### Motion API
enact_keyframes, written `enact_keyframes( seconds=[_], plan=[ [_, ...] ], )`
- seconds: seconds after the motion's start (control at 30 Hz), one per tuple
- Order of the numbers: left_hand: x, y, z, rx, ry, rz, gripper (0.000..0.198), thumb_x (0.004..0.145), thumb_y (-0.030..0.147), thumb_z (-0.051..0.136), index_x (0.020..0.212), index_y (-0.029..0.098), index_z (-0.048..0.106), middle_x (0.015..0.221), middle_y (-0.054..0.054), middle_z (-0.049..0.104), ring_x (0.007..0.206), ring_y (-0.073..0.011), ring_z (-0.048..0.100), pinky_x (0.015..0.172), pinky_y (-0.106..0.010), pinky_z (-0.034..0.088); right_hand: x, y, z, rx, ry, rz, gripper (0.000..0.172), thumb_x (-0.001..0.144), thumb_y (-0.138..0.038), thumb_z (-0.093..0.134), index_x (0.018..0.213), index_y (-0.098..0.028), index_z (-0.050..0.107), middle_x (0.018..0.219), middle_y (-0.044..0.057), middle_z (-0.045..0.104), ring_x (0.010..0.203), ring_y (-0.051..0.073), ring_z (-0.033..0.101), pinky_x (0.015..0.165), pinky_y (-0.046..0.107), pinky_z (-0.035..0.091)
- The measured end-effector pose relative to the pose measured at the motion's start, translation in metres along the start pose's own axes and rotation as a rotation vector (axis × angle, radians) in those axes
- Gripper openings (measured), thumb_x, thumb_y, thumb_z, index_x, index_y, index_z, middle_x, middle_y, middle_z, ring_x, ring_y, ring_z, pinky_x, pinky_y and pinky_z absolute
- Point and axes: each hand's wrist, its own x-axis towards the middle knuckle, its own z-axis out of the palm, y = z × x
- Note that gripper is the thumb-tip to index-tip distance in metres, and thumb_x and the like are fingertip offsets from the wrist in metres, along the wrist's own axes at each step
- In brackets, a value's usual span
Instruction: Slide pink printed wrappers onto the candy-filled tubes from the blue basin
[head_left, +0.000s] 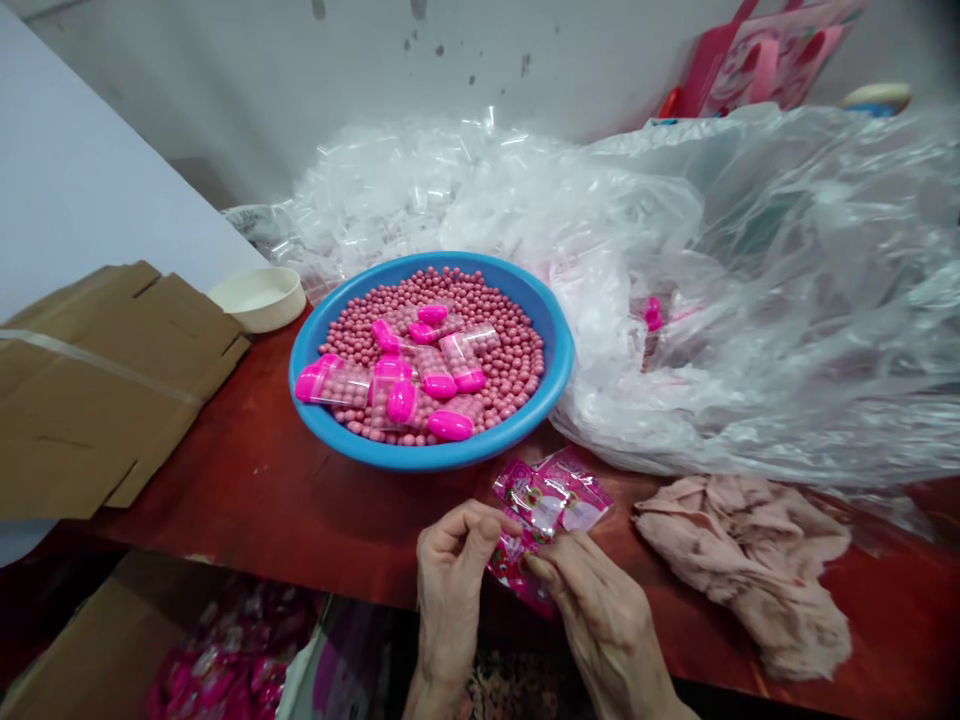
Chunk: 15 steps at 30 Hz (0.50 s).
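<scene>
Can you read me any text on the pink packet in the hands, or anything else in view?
Nothing is legible: the printing on the pink printed packet between the left hand and right hand, the pink bag at the back and the pink packets at lower left is too small or blurred to read.

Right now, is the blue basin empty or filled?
Filled: the blue basin holds small pink beads across its whole floor, and clear tubes with pink caps lie on top of them.
</scene>
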Motion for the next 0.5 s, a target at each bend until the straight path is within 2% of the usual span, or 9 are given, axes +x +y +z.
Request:
enact_keyframes(
  seconds=[0.1, 0.2, 0.27, 0.33, 0.4, 0.43, 0.47, 0.5],
  plan=[
    [0.003, 0.000, -0.005, -0.141, 0.027, -0.067, 0.017, 0.070, 0.020, 0.071, 0.057, 0.015, 0.063, 0.064, 0.000, 0.061, 0.061, -0.0125, 0.050, 0.060, -0.024, 0.039, 0.008, 0.000, -0.007, 0.016, -0.041, -0.022, 0.028, 0.093, -0.015, 0.039, 0.070, -0.020, 0.056, 0.053, 0.000, 0.057, 0.045, 0.013, 0.052, 0.043, 0.023, 0.042],
    [0.005, 0.000, -0.013, -0.231, 0.150, -0.111, 0.017, 0.065, 0.019, 0.075, 0.055, 0.015, 0.061, 0.059, 0.002, 0.057, 0.056, -0.0095, 0.045, 0.055, -0.021, 0.038, 0.032, -0.005, -0.031, 0.039, -0.096, -0.021, 0.033, 0.096, -0.027, 0.037, 0.070, -0.021, 0.058, 0.054, -0.002, 0.059, 0.046, 0.011, 0.056, 0.043, 0.020, 0.044],
    [0.005, -0.001, -0.019, -0.251, 0.221, -0.111, 0.016, 0.063, 0.020, 0.076, 0.056, 0.015, 0.062, 0.059, 0.003, 0.058, 0.057, -0.0089, 0.046, 0.056, -0.019, 0.038, 0.061, -0.008, -0.048, -0.020, -0.050, 0.000, 0.028, 0.095, -0.030, 0.039, 0.079, -0.022, 0.061, 0.063, 0.000, 0.064, 0.051, 0.012, 0.059, 0.048, 0.021, 0.046],
    [0.005, -0.002, -0.025, -0.262, 0.267, -0.112, 0.016, 0.061, 0.021, 0.077, 0.057, 0.015, 0.063, 0.059, 0.002, 0.059, 0.058, -0.0086, 0.048, 0.057, -0.018, 0.039, 0.103, -0.005, -0.056, -0.148, 0.001, -0.005, 0.026, 0.094, -0.029, 0.043, 0.078, -0.022, 0.063, 0.067, 0.001, 0.065, 0.055, 0.013, 0.060, 0.056, 0.024, 0.047],
    [0.003, -0.001, -0.029, -0.276, 0.300, -0.115, 0.016, 0.061, 0.022, 0.078, 0.057, 0.014, 0.063, 0.060, 0.002, 0.060, 0.059, -0.0085, 0.049, 0.057, -0.018, 0.039, 0.150, 0.008, -0.048, -0.269, 0.066, -0.081, 0.022, 0.092, -0.029, 0.048, 0.081, -0.020, 0.064, 0.076, 0.003, 0.067, 0.066, 0.016, 0.062, 0.064, 0.028, 0.047],
    [0.002, -0.001, -0.031, -0.284, 0.309, -0.116, 0.017, 0.061, 0.022, 0.078, 0.057, 0.014, 0.063, 0.060, 0.002, 0.060, 0.058, -0.0084, 0.049, 0.057, -0.018, 0.039, 0.173, 0.018, -0.038, -0.339, 0.009, -0.110, 0.021, 0.092, -0.025, 0.046, 0.085, -0.017, 0.065, 0.082, 0.006, 0.068, 0.073, 0.018, 0.063, 0.067, 0.030, 0.047],
    [0.001, 0.000, -0.032, -0.292, 0.317, -0.115, 0.017, 0.061, 0.022, 0.077, 0.057, 0.014, 0.063, 0.060, 0.002, 0.060, 0.058, -0.0082, 0.048, 0.056, -0.017, 0.039, 0.192, 0.029, -0.027, -0.425, -0.107, -0.142, 0.021, 0.091, -0.020, 0.046, 0.084, -0.015, 0.065, 0.084, 0.008, 0.067, 0.078, 0.020, 0.062, 0.071, 0.033, 0.047],
    [0.000, 0.001, -0.033, -0.299, 0.324, -0.113, 0.018, 0.062, 0.023, 0.077, 0.057, 0.014, 0.062, 0.060, 0.002, 0.060, 0.057, -0.0080, 0.048, 0.056, -0.017, 0.039, 0.208, 0.040, -0.015, -0.449, -0.162, -0.157, 0.020, 0.089, -0.018, 0.050, 0.078, -0.012, 0.065, 0.080, 0.009, 0.066, 0.076, 0.021, 0.062, 0.072, 0.035, 0.047]
  ],
)
